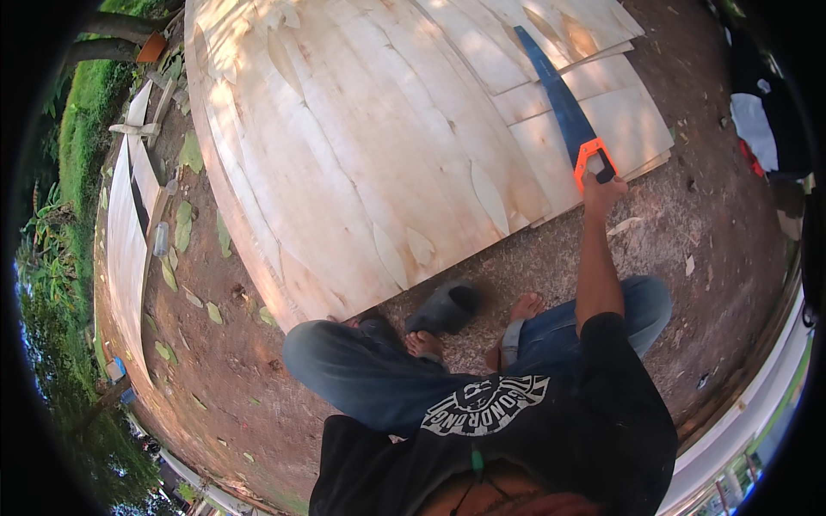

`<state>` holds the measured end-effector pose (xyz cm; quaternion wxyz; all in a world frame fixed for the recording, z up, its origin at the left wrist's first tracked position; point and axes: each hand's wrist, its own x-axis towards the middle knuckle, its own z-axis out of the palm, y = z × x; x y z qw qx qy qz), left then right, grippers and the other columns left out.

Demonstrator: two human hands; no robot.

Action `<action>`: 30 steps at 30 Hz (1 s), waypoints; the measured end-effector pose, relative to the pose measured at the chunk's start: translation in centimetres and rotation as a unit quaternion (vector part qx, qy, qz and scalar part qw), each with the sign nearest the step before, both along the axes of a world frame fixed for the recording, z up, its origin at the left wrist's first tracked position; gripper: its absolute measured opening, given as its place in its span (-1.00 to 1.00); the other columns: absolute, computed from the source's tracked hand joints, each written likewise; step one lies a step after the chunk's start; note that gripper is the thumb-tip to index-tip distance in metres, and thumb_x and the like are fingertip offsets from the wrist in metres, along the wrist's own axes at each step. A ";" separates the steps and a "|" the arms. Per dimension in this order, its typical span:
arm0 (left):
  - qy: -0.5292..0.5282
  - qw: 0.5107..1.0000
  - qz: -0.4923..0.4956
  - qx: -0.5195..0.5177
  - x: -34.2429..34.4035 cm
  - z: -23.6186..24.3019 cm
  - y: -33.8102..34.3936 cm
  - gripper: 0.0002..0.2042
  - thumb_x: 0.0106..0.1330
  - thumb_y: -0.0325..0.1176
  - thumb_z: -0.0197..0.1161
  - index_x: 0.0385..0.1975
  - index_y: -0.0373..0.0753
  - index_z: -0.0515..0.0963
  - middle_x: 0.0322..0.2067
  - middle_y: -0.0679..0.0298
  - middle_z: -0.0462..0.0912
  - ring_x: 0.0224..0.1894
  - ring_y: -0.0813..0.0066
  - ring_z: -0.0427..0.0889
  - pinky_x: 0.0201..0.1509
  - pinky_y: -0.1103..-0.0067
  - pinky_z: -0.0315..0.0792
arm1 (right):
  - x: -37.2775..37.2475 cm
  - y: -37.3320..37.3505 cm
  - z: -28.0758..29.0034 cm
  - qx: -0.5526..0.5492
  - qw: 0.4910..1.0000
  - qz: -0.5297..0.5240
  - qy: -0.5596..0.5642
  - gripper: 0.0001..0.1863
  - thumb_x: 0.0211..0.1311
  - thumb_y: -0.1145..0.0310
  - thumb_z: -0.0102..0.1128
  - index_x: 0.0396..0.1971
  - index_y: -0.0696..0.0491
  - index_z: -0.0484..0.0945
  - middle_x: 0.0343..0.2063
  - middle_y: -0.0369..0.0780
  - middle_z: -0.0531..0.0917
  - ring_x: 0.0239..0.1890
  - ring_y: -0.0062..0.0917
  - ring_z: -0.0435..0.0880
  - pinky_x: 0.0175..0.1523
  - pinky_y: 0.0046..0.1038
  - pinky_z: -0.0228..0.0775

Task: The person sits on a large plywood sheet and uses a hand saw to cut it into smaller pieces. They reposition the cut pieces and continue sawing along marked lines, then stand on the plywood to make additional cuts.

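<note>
My right hand (604, 193) is closed round the orange and black handle of a handsaw (563, 105). Its long dark blade points away from me, over the right part of a stack of light wooden sheets (370, 163). Smaller pale panels (632, 129) lie beneath the blade on that side. Whether the teeth touch the wood I cannot tell. My left hand does not show; my left sleeve (344, 464) ends low in the picture, behind my bent knee.
A dark slipper (445, 310) sits by my bare feet, near the sheets' front edge. On the left, a long wooden board (127, 258) and a plastic bottle (161, 239) rest on brown soil among fallen leaves. Dark and white cloth (755, 129) lies at the far right.
</note>
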<state>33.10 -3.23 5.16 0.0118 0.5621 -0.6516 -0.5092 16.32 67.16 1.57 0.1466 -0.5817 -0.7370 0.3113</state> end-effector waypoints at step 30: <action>-0.126 0.861 -0.466 0.160 -2.4 49.2 20.1 0.01 0.38 0.37 0.07 0.52 -0.44 0.06 0.48 -0.18 0.20 0.54 0.02 0.17 0.58 0.38 0.03 | 29.2 -3.5 48.8 -0.491 0.864 0.030 -0.109 -0.87 0.09 0.44 0.30 -0.47 0.16 0.54 -0.67 -0.24 0.56 -0.70 -0.48 0.57 -0.58 -0.39 0.43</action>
